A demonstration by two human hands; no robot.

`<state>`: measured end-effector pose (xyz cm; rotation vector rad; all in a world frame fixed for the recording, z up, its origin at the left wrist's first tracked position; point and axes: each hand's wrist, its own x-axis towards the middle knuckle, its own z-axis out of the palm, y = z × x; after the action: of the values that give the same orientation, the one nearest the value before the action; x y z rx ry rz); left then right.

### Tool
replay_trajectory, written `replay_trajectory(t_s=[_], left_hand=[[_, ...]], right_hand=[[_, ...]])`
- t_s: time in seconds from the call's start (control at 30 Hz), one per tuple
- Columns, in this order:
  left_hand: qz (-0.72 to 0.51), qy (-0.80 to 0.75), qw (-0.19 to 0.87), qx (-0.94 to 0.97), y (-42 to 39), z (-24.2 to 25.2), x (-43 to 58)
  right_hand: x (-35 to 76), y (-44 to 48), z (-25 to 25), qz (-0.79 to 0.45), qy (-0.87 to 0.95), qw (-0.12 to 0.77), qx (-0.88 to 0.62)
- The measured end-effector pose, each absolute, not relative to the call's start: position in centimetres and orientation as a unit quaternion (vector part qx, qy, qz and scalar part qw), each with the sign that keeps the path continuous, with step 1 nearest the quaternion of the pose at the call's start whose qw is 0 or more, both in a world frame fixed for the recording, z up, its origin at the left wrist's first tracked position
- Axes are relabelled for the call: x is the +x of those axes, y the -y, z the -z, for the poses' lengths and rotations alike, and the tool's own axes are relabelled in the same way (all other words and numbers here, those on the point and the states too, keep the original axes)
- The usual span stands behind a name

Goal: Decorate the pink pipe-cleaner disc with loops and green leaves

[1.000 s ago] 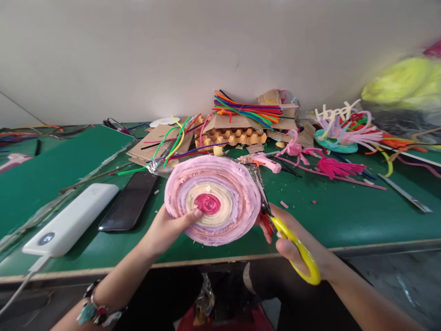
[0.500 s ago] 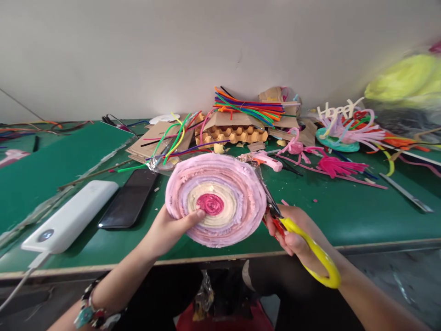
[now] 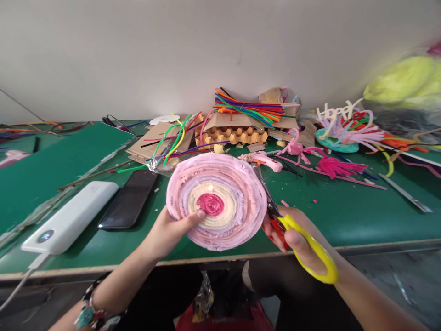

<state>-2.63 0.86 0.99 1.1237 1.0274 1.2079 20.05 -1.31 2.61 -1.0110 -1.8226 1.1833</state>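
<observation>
Nearest, a beaded bracelet with a turquoise charm (image 3: 87, 315) circles the wrist of the left hand (image 3: 167, 234), which grips a thick round disc of coiled fuzzy material (image 3: 220, 223), its thumb pressed on the face beside the deep pink centre. The disc is tilted up over the front part of the green-topped desk (image 3: 347, 223), its rings running outward through cream, lilac and pinks. The right hand (image 3: 306, 220) grasps a pair of scissors with yellow and red handles (image 3: 287, 224), thumb in the yellow loop and fingers around the red one; the dark blades lie along the disc's right rim, though whether they bite into it is hard to tell from this angle. Left of the disc, a white rounded power bank with a cable plugged in (image 3: 72, 216) lies beside a black smartphone (image 3: 129, 200). Just beyond the disc rests a pale pink glue gun (image 3: 268, 162), and to the far right a thin grey metal strip (image 3: 406, 193). Farther back are a magenta tassel of fuzzy stems (image 3: 341, 166), flat brown cardboard sheets (image 3: 143, 149) and a tan egg tray (image 3: 241, 135), with a multicoloured bundle of pipe cleaners (image 3: 248, 109) lying above the tray, before a plain grey wall (image 3: 138, 55).
</observation>
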Motion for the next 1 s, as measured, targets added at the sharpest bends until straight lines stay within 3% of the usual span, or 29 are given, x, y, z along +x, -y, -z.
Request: replay_trajectory(t_s=[0.6,0.83,1.0], left_hand=[[-0.512,-0.429,0.561,0.488,-1.0,-0.3,-2.6],[-0.46,-0.431,0.546,0.551,-1.1,-1.2,-2.8],[-0.501,-0.429,0.574,0.486,-1.2,-1.1,-2.5]], right_hand=[[19.9,1.8,-2.6,-0.458,0.675,0.382,-0.434],[20.7,1.6,-2.4,-0.477,0.631,0.384,-0.476],[20.8,0.8,-2.4,-0.471,0.655,0.37,-0.461]])
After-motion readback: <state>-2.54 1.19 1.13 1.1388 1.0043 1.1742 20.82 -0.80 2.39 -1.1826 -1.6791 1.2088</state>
